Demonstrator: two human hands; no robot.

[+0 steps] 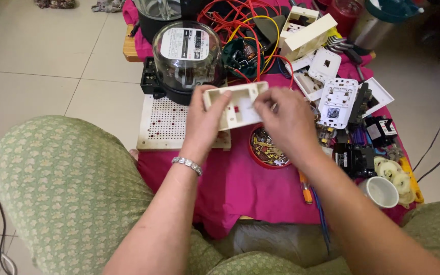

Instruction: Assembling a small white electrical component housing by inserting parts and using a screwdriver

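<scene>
bare pink cloth (240, 188) free before the hands, glass-domed meter (187, 56) and red wires (240, 20) blocking behind, switch plates (337, 99) crowding right, perforated board (166, 122) flat left

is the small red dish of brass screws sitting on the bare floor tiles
No, the red dish of brass bits rests on the pink cloth, just below the right hand.

Two hands work here: one left hand (204, 122) and one right hand (287, 122). Between them is one cream plastic switch box (234, 102). On the pink cloth (240, 183) stand one glass-domed electricity meter (187, 53), one perforated board (166, 122), one red dish of brass screws (266, 147) and one white cup (381, 191). One orange-handled screwdriver (306, 191) lies near the front edge.
</scene>
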